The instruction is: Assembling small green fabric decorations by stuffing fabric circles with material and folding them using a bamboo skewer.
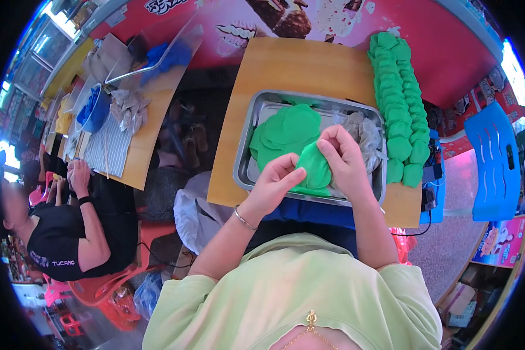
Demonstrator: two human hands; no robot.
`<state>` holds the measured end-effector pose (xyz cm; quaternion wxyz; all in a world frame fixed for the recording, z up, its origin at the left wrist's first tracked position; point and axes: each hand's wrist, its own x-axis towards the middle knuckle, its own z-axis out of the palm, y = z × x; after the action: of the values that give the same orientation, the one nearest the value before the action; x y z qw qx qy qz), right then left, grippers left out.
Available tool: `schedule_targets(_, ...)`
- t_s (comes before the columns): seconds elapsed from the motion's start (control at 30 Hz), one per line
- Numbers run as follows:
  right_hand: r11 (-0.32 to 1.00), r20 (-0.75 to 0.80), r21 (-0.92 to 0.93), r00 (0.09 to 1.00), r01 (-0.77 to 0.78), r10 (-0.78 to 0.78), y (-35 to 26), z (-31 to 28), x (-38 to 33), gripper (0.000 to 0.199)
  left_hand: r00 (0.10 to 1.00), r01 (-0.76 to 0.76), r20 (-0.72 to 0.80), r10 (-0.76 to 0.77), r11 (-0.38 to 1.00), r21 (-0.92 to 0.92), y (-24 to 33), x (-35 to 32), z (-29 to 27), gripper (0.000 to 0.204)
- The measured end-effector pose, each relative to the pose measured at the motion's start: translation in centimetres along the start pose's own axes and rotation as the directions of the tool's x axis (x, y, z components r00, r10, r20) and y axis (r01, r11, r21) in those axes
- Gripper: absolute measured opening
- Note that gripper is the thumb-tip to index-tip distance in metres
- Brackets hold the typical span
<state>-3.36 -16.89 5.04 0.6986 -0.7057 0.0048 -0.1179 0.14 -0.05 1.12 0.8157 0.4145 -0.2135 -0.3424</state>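
Above the metal tray (244,140), 2 hands (273,182) (347,163) pinch 1 thin green piece (314,166).

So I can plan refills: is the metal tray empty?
Not empty: flat green pieces overlap inside the metal tray, with crumpled whitish material at its right.

Your forearms (223,248) angle inward ahead of you; your left hand (272,183) and slightly farther-out right hand (349,163) both pinch.

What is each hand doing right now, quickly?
Left hand: closed, pinching the left edge of a thin rounded cloth-like green piece.
Right hand: closed, pinching the same piece near its upper right.
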Motion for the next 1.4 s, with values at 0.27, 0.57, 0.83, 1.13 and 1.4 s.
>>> schedule_targets(0.27, 0.995, 0.016, 0.001, 0.995, -0.096, 0.096, 0.0, -0.2, -0.2, 0.005, 0.985, -0.085, -0.161, 0.062, 0.987, -0.138, 0.4, 0.2, -0.9, 0.011)
schedule_targets(0.57, 0.985, 0.016, 0.058, 0.987, -0.162, 0.161, -0.4, -0.4, -1.2, 0.008, 0.999, -0.052, 0.014, 0.052, 0.997, 0.055, 2.2, 0.1, -1.5, 0.019)
schedule_targets(0.83, 0.978, -0.099, -0.208, 0.994, 0.03, -0.052, -0.3, -0.3, -1.6, 0.032, 0.95, -0.121, -0.284, 0.131, 0.991, 0.053, 1.1, 0.9, -0.2, 0.041)
schedule_targets(1.13, 0.752, 0.103, -0.535, 0.913, 0.385, -0.394, -1.2, -0.9, -1.2, 0.044, 0.932, -0.105, -0.309, 0.19, 0.957, 0.272, 0.0, 0.3, -0.1, 0.016)
schedule_targets(1.4, 0.74, 0.206, -0.551, 0.923, 0.385, -0.326, -0.2, -0.8, -1.6, 0.025, 0.923, -0.2, -0.155, 0.353, 0.782, 0.59, 0.8, 0.1, 0.8, 0.012)
